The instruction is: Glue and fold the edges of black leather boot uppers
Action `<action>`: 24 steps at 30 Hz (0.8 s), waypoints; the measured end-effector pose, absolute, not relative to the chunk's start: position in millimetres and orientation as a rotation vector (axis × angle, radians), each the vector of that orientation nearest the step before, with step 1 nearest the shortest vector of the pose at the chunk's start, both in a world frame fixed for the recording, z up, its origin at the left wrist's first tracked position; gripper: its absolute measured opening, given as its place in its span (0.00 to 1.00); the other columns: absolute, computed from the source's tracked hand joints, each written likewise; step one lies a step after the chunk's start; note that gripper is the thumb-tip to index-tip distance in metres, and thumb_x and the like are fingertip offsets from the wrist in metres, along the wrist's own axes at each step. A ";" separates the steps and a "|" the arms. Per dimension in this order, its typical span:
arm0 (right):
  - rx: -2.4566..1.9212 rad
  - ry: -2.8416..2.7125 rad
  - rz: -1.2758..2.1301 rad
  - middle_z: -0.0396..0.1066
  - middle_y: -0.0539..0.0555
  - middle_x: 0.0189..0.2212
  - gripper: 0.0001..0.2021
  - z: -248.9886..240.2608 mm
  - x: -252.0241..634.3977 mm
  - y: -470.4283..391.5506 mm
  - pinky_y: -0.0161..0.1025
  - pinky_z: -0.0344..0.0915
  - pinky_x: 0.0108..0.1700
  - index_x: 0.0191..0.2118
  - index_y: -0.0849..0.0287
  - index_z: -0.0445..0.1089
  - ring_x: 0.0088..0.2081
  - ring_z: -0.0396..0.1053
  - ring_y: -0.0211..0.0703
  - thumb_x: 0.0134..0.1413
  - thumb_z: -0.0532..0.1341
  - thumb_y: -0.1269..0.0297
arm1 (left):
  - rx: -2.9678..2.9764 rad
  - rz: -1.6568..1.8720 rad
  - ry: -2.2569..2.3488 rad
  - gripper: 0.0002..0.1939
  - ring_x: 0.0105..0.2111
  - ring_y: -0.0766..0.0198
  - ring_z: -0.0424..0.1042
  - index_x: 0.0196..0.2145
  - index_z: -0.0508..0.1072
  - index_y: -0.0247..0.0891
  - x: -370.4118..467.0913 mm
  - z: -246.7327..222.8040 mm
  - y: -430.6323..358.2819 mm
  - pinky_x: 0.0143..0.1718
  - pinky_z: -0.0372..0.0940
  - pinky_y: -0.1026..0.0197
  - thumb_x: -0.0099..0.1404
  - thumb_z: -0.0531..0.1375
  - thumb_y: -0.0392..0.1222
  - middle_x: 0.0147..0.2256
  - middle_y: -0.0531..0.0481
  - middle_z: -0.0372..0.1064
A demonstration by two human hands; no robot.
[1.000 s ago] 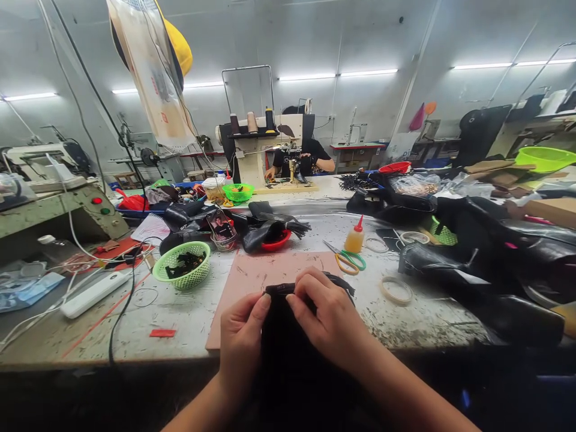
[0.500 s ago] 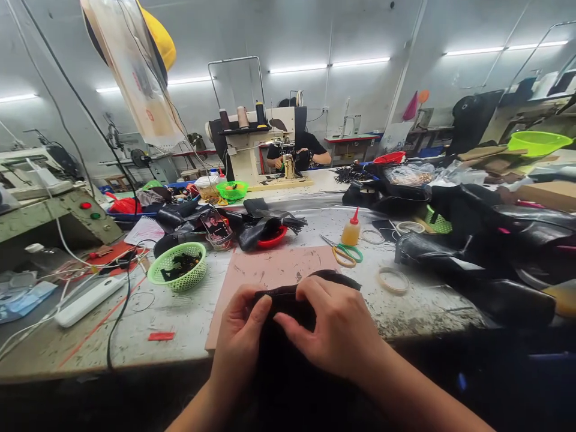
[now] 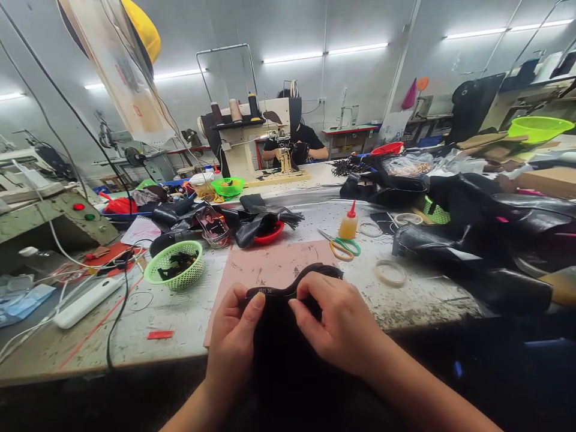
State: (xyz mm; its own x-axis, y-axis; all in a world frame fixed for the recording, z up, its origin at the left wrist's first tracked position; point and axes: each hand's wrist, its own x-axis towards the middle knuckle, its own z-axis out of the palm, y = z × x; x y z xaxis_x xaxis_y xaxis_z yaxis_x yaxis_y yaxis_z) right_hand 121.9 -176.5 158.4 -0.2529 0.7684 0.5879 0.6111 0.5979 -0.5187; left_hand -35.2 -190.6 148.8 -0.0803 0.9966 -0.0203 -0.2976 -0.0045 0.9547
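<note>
Between my two hands is a black piece [image 3: 281, 293] with a curved edge, printed "1511 38" near its left end. My left hand [image 3: 237, 327] pinches that left end between thumb and fingers. Farther right, my right hand [image 3: 337, 318] grips the same edge, fingers bent over it and thumb below. The piece's far end curves up behind my right hand, above a pinkish board [image 3: 252, 264] on the table. Its lower part is lost in dark shadow. Beyond the board are scissors [image 3: 341, 247] with yellow and green handles and a glue bottle [image 3: 348, 225] with a red tip.
A green basket [image 3: 177, 273] of small black parts stands left, near a white power strip [image 3: 87, 303] and cables. Tape rings [image 3: 390, 272] and black leather pieces [image 3: 450, 252] lie right. Across the table, a person [image 3: 310, 144] sits behind a sewing machine [image 3: 274, 129].
The black piece has turned so that its printed edge shows, and its far end sits further left. My right thumb has moved right and down slightly. The whole view has shifted a little.
</note>
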 end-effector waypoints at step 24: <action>-1.124 -1.854 0.341 0.62 0.46 0.18 0.06 135.8 115.1 -161.5 0.32 0.53 0.22 0.26 0.58 0.61 0.17 0.55 0.33 0.51 0.56 0.63 | 2.182 0.220 1.075 0.10 0.29 0.63 0.67 0.33 0.75 0.39 -76.6 212.1 -128.9 0.32 0.60 0.66 0.58 0.55 0.42 0.28 0.50 0.71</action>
